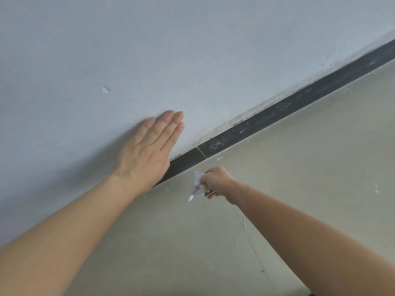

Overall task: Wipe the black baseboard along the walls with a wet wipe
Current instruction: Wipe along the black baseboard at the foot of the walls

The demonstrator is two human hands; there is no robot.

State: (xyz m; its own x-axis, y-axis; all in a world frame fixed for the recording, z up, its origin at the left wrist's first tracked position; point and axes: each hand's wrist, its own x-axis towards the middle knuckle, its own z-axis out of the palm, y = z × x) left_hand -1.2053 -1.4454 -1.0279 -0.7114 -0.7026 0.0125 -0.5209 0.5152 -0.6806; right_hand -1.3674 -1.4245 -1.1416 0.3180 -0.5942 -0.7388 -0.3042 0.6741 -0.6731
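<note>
Your right hand (215,181), fingers bunched round the wet wipe (197,185), sits just below the black baseboard (267,118), seemingly not touching; dusty stretch runs up-right. Left hand (147,150) flat, fingers together.

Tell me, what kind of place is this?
Probably a room indoors, down where wall meets floor: a pale painted wall, a black baseboard speckled with white marks, and a smooth beige floor.

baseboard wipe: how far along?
Done, by the look of it: the short baseboard section beside the left hand, plain black. In hand: right hand grips the wipe just off the board. Left: the long stretch past the joint, covered in white smears.
</note>
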